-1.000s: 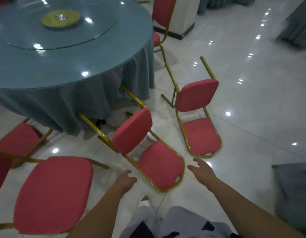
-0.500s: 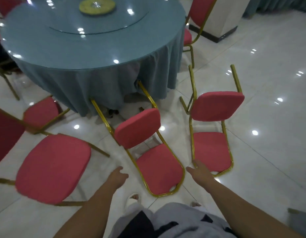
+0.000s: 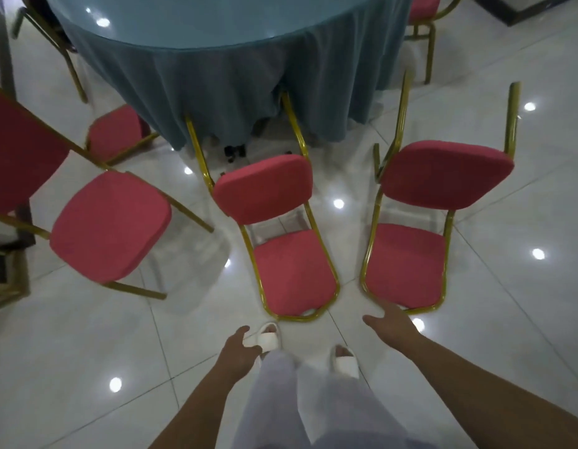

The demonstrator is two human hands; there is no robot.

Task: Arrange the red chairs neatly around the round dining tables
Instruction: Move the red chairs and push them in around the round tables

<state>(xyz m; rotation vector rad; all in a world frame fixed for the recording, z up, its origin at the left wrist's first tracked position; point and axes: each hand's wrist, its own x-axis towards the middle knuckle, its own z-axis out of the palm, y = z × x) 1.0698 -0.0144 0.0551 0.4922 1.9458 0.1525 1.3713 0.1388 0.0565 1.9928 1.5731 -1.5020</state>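
- Head view, chairs: we see the middle chair (image 3: pixel 292 270) and the right chair (image 3: pixel 407 264) lying tipped on their backs on the tiled floor (image 3: pixel 87 351), gold legs pointing toward the round table (image 3: pixel 236 69) in its teal cloth.
- A third red chair (image 3: pixel 109 225) sits to the left, near the table.
- Our left hand (image 3: pixel 240 346) hangs loosely curled and holds nothing, above a white slipper (image 3: pixel 270 338).
- Our right hand (image 3: pixel 389 322) has its fingers spread at the right chair's near frame; we cannot tell whether they touch.

A banquet or restaurant hall: a large round table (image 3: pixel 216 30) draped in teal cloth, gold-framed red padded banquet chairs (image 3: pixel 274 222), glossy white tiled floor (image 3: pixel 87 367).
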